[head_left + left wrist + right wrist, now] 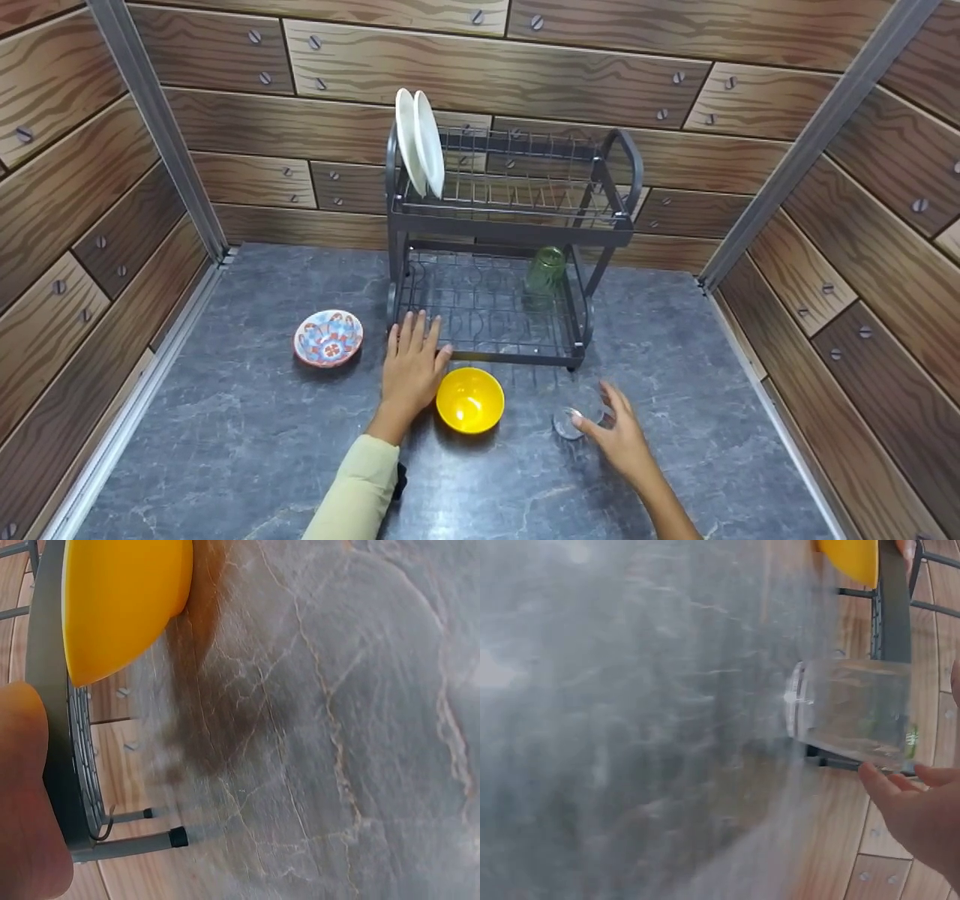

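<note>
In the head view my left hand (411,367) rests at the front left corner of the dark dish rack (487,357), fingers straight and pointing away. Just right of it sits a yellow bowl (470,400). The left wrist view shows this bowl (124,607) close by, with part of the hand at the left edge. My right hand (621,435) is spread beside a clear drinking glass (568,424), thumb and fingers apart around its upper part. In the right wrist view the glass (859,709) stands upright on the table, fingertips right at its rim end.
Two white plates (427,146) stand on edge at the left of the rack's upper tier. A green glass (546,271) is upside down on the lower tier, right side. A patterned bowl (328,339) sits left of the rack. Wood-print walls (487,64) enclose the grey marbled table (247,420).
</note>
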Available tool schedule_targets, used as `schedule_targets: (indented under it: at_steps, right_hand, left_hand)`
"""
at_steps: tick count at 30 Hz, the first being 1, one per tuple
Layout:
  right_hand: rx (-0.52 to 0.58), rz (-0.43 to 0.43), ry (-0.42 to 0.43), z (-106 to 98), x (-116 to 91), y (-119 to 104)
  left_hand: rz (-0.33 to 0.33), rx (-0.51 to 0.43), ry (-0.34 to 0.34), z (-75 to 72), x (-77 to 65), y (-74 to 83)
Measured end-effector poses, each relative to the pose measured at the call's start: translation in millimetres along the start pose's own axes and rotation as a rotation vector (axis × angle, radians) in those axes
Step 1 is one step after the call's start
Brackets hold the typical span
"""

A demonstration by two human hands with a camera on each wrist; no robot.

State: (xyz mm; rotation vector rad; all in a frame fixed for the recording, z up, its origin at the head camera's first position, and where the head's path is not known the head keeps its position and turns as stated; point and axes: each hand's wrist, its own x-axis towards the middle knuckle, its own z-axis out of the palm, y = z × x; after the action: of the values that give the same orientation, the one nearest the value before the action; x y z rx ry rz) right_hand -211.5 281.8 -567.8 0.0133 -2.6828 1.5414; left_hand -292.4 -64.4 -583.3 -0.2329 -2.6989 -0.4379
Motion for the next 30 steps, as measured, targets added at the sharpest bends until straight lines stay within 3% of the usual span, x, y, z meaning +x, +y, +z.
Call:
schedule_targets:
  at_steps: [4,10,20,27,30]
  right_hand:
    - [0.05,0.0,-0.002,2.2,-0.5,9.1]
    - [0.039,0.015,0.012,6.2,0.1,17.3]
    - [0.06,0.014,0.05,10.4,-0.9,15.4]
    - [0.146,-0.056,0.06,9.3,-3.1,-8.2]
    - [0.225,-0.081,0.067,10.6,-5.1,-25.0]
  left_hand:
    - [-0.005,-0.01,-0.003,0.6,0.4,0.3]
    - [-0.009,-0.008,-0.007,0.3,-0.1,1.4]
    - [-0.018,-0.011,0.005,-1.0,0.0,0.7]
    - [-0.06,-0.148,-0.004,-10.7,-2.3,3.3]
    - [-0.035,-0.248,0.014,-20.3,-8.5,11.3]
